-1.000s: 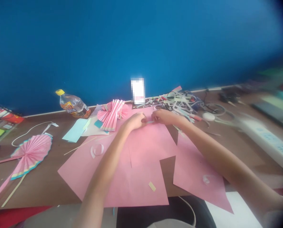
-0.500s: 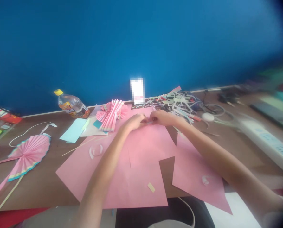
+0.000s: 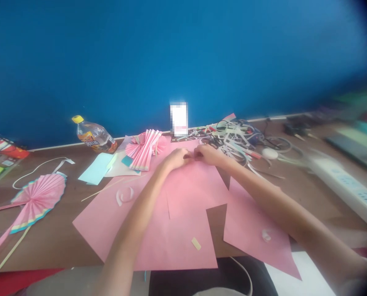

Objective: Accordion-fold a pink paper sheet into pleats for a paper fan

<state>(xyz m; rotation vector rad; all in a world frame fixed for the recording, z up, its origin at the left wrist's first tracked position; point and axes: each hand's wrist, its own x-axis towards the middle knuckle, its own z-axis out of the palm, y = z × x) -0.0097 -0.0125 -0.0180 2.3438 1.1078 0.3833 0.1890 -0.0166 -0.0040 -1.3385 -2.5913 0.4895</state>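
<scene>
Both hands meet at the far edge of a sheet of pink paper (image 3: 195, 185) that lies on the table. My left hand (image 3: 181, 157) has its fingers curled and pinches that edge. Close beside it, my right hand (image 3: 207, 153) is also closed on the edge, fingertips nearly touching the left ones. A small fold or strip shows between the fingertips, too blurred to make out. Just left of my left hand lies a pleated pink paper fan (image 3: 144, 150). Under the right forearm is a second pink piece (image 3: 251, 222) with a pointed corner.
A tangle of paper strips (image 3: 235, 137) sits behind my right hand. A bottle with a yellow cap (image 3: 95, 135), pale blue paper (image 3: 97, 168) and another pink fan (image 3: 40, 201) are on the left. A white power strip (image 3: 346, 185) lies at right; a lit phone (image 3: 179, 119) leans against the wall.
Both hands stay at the paper's far edge, with only small finger movements. The light strip seen between the fingertips before is now less visible. The view has shifted very slightly.
</scene>
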